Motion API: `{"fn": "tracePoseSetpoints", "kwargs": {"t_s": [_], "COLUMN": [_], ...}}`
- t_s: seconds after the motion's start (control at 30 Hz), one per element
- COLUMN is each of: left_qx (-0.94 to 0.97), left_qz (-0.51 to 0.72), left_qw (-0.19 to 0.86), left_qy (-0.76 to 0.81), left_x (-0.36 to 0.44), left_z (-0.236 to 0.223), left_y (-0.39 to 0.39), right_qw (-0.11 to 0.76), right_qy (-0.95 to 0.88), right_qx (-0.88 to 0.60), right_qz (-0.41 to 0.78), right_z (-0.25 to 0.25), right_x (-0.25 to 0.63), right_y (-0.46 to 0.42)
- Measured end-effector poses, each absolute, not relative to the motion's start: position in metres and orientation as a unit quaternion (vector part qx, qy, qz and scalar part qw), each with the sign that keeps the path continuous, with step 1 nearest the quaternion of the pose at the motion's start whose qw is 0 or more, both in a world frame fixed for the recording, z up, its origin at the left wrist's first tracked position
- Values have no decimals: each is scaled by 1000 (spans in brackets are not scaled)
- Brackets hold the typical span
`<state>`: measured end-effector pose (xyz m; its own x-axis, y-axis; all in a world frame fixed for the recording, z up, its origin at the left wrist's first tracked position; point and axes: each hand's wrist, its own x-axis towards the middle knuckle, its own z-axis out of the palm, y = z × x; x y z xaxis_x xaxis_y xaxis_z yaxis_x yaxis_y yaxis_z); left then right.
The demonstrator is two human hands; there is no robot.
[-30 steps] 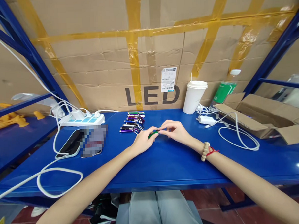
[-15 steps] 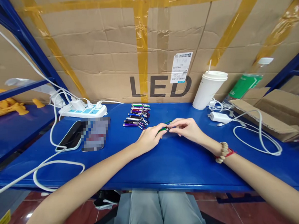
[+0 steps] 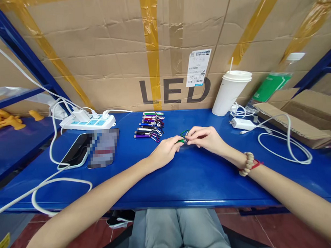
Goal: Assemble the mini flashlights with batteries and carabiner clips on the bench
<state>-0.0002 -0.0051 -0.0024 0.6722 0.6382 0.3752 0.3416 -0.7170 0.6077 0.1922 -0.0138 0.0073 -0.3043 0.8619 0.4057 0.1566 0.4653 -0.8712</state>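
Between my two hands is a small green flashlight (image 3: 181, 141) with a green carabiner clip (image 3: 185, 132) at its far side. My left hand (image 3: 166, 150) grips the green body, its fingers closed. At the silver end, the thumb and fingertips of my right hand (image 3: 206, 138) are pinched; the fingers partly cover that end. Just beyond my left hand, several similar small flashlights (image 3: 144, 132) in purple, black, silver, blue, red and green lie in a column, their carabiners to the right.
On the left are a white power strip (image 3: 90, 123), a phone (image 3: 75, 151) and a blurred-out flat item (image 3: 104, 148). A white cup (image 3: 231, 93), green-labelled bottle (image 3: 272, 84), white charger (image 3: 242, 124) with cable and open cardboard box (image 3: 305, 121) stand right. A large carton (image 3: 119, 60) forms the back.
The green carabiner shows more openly beyond my right fingertips, and my fingers have shifted slightly on the flashlight. The whole view has tilted down a little.
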Motion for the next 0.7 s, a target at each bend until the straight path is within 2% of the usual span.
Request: {"fn": "tracePoseSetpoints", "kwargs": {"t_s": [0.27,0.47,0.7], "left_qx": [897,898,894], "left_qz": [244,263,301], "left_qw": [233,220,173], "left_qy": [287,276,282], "left_x": [-4,-4,-3], "left_z": [4,0,-5], "left_y": [-14,-11,-9], "right_qw": [451,455,447], "right_qy": [-721,-730,-704], "right_qx": [-353,-360,-394], "right_qz": [391,361,387], "right_z": [5,5,4], "right_x": [190,188,184], "right_y": [-18,-18,-18]}}
